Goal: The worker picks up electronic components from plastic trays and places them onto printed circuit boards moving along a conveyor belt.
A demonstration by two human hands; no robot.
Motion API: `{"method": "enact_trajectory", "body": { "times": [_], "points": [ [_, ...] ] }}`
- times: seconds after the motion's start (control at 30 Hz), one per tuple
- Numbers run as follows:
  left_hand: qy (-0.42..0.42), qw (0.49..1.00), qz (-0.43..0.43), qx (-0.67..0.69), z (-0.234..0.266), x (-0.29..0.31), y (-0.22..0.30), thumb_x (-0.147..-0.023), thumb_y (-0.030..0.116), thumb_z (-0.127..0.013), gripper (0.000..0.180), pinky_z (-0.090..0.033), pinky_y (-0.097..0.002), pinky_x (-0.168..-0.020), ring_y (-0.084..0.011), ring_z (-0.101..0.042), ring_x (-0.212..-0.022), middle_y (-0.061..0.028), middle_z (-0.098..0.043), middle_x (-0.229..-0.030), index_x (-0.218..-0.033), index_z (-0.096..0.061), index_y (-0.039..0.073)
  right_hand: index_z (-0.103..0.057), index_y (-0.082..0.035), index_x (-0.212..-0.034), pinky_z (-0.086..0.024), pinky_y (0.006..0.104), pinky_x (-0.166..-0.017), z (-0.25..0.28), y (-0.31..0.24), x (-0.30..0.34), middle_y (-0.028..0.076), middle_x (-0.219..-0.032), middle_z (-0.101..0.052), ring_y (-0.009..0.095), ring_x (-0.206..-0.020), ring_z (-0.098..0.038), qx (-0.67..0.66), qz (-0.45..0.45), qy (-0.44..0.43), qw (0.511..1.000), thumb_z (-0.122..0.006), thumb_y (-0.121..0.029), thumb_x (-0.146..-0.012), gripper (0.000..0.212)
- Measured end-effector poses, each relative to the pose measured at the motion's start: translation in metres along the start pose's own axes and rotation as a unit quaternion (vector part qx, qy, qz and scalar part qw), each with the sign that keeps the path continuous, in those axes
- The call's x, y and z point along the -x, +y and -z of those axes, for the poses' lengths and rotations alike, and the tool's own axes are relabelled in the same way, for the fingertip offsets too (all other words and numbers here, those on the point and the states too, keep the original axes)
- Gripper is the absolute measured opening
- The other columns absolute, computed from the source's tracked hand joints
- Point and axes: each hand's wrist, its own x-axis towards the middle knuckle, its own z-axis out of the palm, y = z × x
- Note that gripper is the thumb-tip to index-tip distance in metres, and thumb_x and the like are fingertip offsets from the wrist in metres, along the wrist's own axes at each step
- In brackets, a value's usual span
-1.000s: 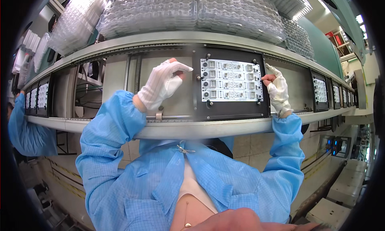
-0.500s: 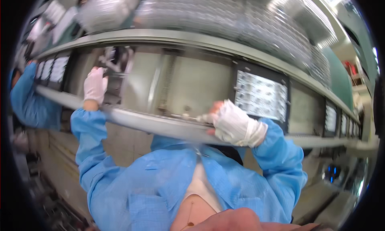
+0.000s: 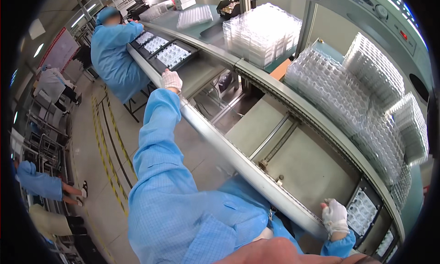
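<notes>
My left hand, in a white glove, reaches far along the conveyor's near rail. Its fingers are curled closed beside the near corner of a black tray carrying a white moulded sheet with rows of cups. Whether they grip the tray or the rail is hidden. Low on the right, my right hand is gloved too, with bare fingertips showing. Its fingers are bent together over the conveyor bed, nothing visible in them. Beside it lies another black tray with a similar sheet.
Stacks of clear plastic trays stand on the green bench behind the line. A lamp-like housing overhangs the far right. A co-worker in blue sits at the line's far left. Between the rails, a rod and a spring cross the bed.
The view has swung left along the line. My left arm now stretches out to the tray there. My right hand is now nearer the tray on the right.
</notes>
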Motion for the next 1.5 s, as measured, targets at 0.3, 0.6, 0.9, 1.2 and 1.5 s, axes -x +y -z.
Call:
{"method": "enact_trajectory", "body": {
  "times": [0.3,0.6,0.9,1.2,1.5],
  "points": [
    [-0.053,0.992,-0.097,0.06,0.007,-0.017,0.043,-0.087,0.022,-0.054,0.029,-0.057,-0.05,-0.087,-0.0391,-0.072,-0.095,-0.0214,-0.073,-0.098,-0.097,-0.078,0.007,-0.068,-0.005,-0.107,-0.053,0.0491,-0.083,0.012,0.06,0.016,0.02,-0.098,-0.07,0.04,-0.095,-0.066,-0.03,0.039,0.076,0.996,-0.065,-0.021,-0.09,0.024],
    [0.034,0.952,-0.227,0.202,0.043,0.056,0.033,-0.088,0.01,-0.058,0.011,-0.052,-0.0477,-0.082,-0.0375,-0.065,-0.089,-0.0183,-0.068,-0.089,-0.092,-0.067,0.005,-0.066,-0.01,-0.121,-0.054,0.0399,-0.083,0.107,0.044,-0.136,0.016,-0.093,-0.071,0.031,-0.084,-0.069,-0.122,0.072,0.344,0.928,-0.064,-0.007,-0.086,0.035],
    [-0.093,0.86,-0.332,0.376,0.17,0.172,0.101,-0.084,0.004,-0.063,0.016,-0.053,-0.0422,-0.078,-0.0386,-0.067,-0.087,-0.0201,-0.07,-0.09,-0.099,-0.069,0.0,-0.056,-0.013,-0.14,-0.055,0.0353,-0.085,0.147,0.129,-0.266,0.01,-0.095,-0.072,0.022,-0.089,-0.07,-0.081,-0.072,0.447,0.888,-0.059,-0.002,-0.084,0.058],
    [-0.259,0.682,-0.511,0.454,0.259,0.244,0.162,-0.083,0.012,-0.07,0.024,-0.055,-0.0423,-0.083,-0.037,-0.068,-0.093,-0.0159,-0.071,-0.103,-0.106,-0.071,0.006,-0.057,-0.022,-0.14,-0.05,0.0416,-0.097,0.162,0.138,-0.354,0.018,-0.116,-0.069,0.035,-0.107,-0.066,-0.007,-0.067,0.363,0.929,-0.062,-0.015,-0.088,0.053],
    [-0.435,0.353,-0.66,0.501,0.29,0.261,0.25,-0.088,0.013,-0.066,0.041,-0.053,-0.0417,-0.089,-0.0341,-0.067,-0.102,-0.0193,-0.068,-0.116,-0.129,-0.062,0.008,-0.055,-0.028,-0.143,-0.054,0.045,-0.095,0.194,0.096,-0.339,0.019,-0.118,-0.069,0.036,-0.111,-0.066,0.134,-0.103,0.265,0.949,-0.056,-0.013,-0.092,0.053]
  ]
}}
